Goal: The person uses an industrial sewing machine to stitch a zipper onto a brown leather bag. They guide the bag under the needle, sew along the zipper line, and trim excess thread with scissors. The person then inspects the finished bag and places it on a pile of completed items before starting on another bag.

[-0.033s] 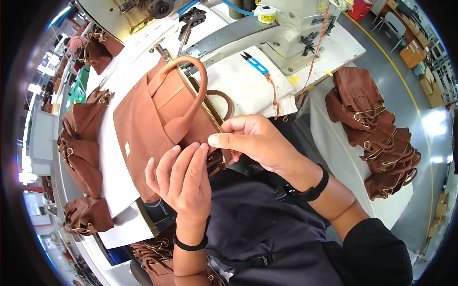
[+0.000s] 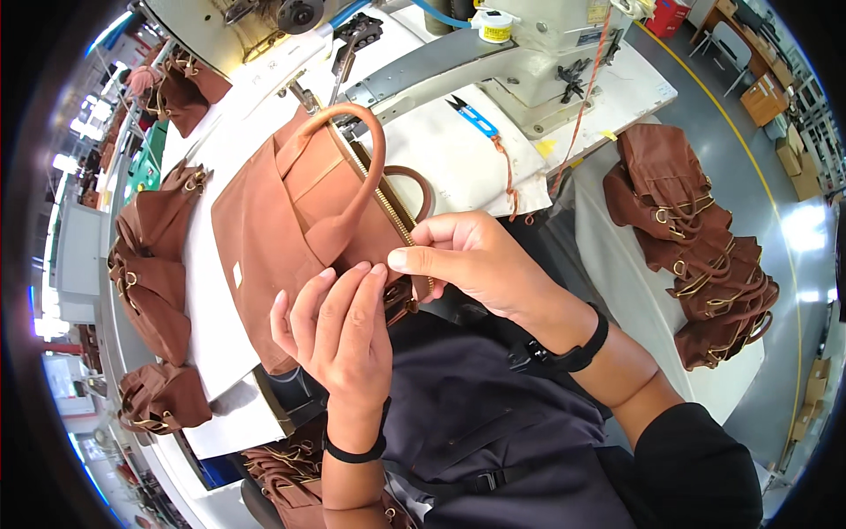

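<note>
I'm seeing both hands working at the near edge of a brown leather handbag point(image 2: 291, 229) lying on the white bench point(image 2: 458, 159), right in front of the torso. The bag is lying flat w/ its zipper point(image 2: 388, 198) running diagonally along the top edge, one curved handle point(image 2: 366, 150) arching up over it and a 2nd handle showing behind.

Left hand point(image 2: 339, 331) is sitting palm-down-ish on the bag's lower corner, fingers point(image 2: 304, 304) extended and close together, tips touching the leather near the zipper end. Grip is loose, not clamped round anything; more pressing than holding.

Right hand point(image 2: 467, 260) is coming in from the right, thumb and forefinger pinched together at the zipper end, just beside the left fingertips. Grip is closed on that bit of the bag edge; exactly what's between the tips I can't tell, too small.

Black bands on both wrists. Behind the bag, a white sewing machine point(image 2: 529, 53) is standing on the bench, w/ blue-handled snips point(image 2: 471, 119) lying just beside it. More brown bags are piling up at right point(image 2: 696, 247) and at left point(image 2: 154, 264), well apart from the one being handled.
</note>
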Tool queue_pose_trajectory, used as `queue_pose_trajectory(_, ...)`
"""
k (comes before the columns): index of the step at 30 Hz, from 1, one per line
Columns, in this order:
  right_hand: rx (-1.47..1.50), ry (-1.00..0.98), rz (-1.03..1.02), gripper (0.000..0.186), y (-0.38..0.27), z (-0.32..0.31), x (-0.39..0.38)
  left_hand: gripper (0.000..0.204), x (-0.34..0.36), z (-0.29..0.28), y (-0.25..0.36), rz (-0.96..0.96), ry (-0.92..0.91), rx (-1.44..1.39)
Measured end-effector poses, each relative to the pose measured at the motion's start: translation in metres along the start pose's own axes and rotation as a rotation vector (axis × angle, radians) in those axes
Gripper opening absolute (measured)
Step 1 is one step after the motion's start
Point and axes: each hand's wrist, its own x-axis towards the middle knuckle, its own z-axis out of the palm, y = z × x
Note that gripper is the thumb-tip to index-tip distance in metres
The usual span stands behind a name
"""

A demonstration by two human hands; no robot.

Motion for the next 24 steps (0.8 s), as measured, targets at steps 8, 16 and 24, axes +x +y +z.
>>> queue_pose_trajectory(8, 0.0, 0.023, 0.038, 0.027, 0.003, -0.001, 0.003, 0.023, 0.0, 0.005, -0.002, 0.048, 0.005, 0.035)
queue_pose_trajectory(16, 0.146, 0.013, 0.154, 0.028, 0.012, -0.007, 0.01, 0.023, 0.0, 0.01, -0.006, 0.053, -0.028, 0.039)
queue_pose_trajectory(24, 0.171, -0.026, 0.13, 0.03, 0.015, -0.01, 0.012, 0.022, 0.001, 0.009, -0.005, 0.036, -0.05, 0.017)
